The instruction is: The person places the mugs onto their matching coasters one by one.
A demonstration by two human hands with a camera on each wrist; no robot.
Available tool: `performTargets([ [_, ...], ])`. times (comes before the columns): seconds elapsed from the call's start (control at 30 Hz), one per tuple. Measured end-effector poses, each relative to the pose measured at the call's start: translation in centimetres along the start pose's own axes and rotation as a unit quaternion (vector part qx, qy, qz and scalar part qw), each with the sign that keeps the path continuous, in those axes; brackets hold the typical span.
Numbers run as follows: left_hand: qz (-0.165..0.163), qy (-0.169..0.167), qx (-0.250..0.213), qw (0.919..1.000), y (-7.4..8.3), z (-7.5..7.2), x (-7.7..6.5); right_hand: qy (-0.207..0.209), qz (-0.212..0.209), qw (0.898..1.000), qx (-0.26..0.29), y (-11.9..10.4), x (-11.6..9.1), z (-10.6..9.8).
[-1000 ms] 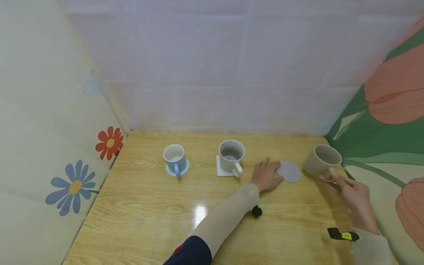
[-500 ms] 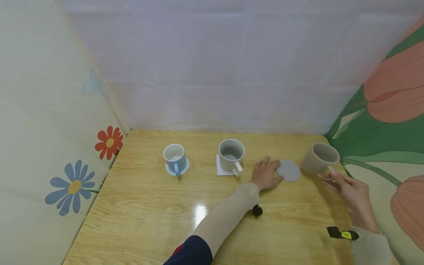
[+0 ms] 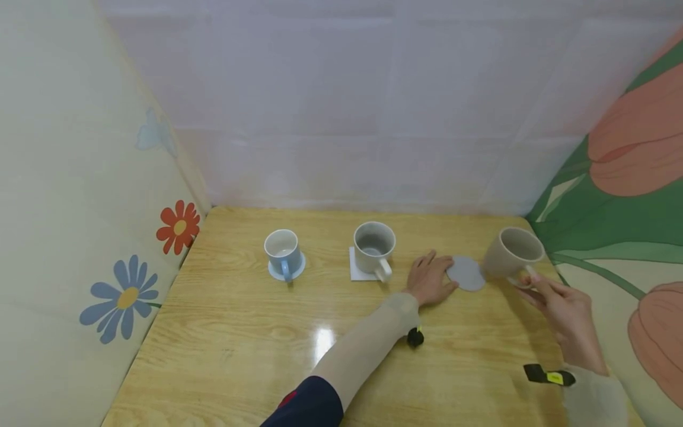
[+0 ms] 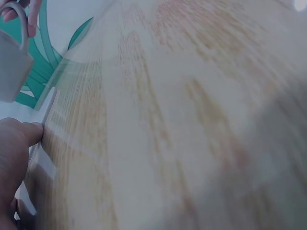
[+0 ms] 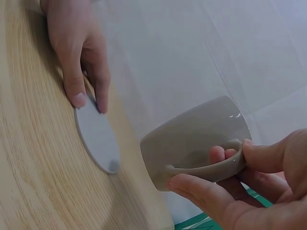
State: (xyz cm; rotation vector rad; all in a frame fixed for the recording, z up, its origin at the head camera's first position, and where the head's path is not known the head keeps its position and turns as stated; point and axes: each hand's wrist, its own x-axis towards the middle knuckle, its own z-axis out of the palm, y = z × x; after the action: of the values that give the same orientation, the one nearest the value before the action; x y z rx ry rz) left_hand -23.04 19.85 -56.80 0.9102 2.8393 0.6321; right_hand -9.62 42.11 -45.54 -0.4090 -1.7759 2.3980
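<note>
My right hand (image 3: 567, 308) grips the handle of a beige-grey mug (image 5: 201, 129), fingers through the loop and thumb on its upper end. The mug hangs raised just right of a round light-grey coaster (image 5: 98, 136), its base overlapping the coaster's right edge in the head view. My left hand (image 3: 429, 280) lies low on the table at the coaster's left side. Its thumb and forefinger pinch the coaster's rim, as the right wrist view shows. In the left wrist view the left thumb (image 4: 29, 133) touches the coaster's edge.
A white mug (image 3: 373, 243) with a grey inside stands on a square white coaster (image 3: 360, 274), left of my left hand. Farther left, a blue mug (image 3: 283, 252) stands on a round pale-blue coaster (image 3: 274, 273). Cloth walls enclose the wooden table (image 3: 240, 332) at back and sides.
The beige-grey mug in my right hand has shifted slightly left, toward the round grey coaster. The left hand and the coaster have stayed in place.
</note>
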Motion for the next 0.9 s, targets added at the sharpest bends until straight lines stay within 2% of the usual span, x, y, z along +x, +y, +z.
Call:
performTargets([
  [0.6,0.0,0.006,0.002,1.0,-0.3,0.3,0.2,-0.013,-0.005,1.0,-0.02,0.6,-0.1,0.5],
  [0.9,-0.003,0.002,-0.004,1.0,-0.1,0.2,0.1,-0.019,-0.003,1.0,0.009,1.1,0.1,0.6],
])
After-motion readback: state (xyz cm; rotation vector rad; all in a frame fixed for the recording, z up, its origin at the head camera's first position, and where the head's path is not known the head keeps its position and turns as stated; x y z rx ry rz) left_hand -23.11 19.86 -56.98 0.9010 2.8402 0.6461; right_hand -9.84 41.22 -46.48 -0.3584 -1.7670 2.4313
